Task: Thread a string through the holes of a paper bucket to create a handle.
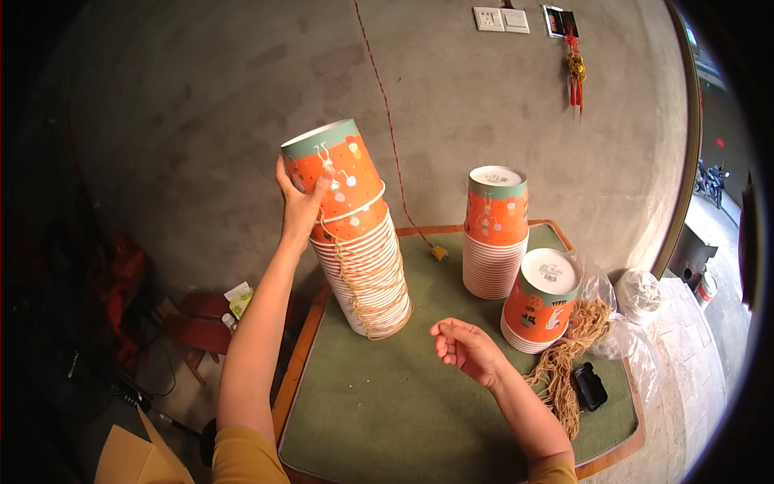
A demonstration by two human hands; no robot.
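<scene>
Mustard sleeve (246, 458) nearest the camera, lower edge. Its left hand (302, 211) clamps the upper cup of a cup stack (371, 230), thumb in front, probably to steady it. Stack is over the left part of the green tabletop (363, 427), leaning; contact at its foot unclear. Orange printed walls, teal band on top, white rims nested close, tan twine (367, 278) wound around the lower part, likely holding the cups together. Right hand (470, 349) near it, fingers curled in; can't tell if pinching a strand. Rightward: tall inverted stack (496, 234), short inverted stack (544, 298), presumably rim-down for stability; loose twine bundle (556, 379), black case (590, 385) beside it.
</scene>
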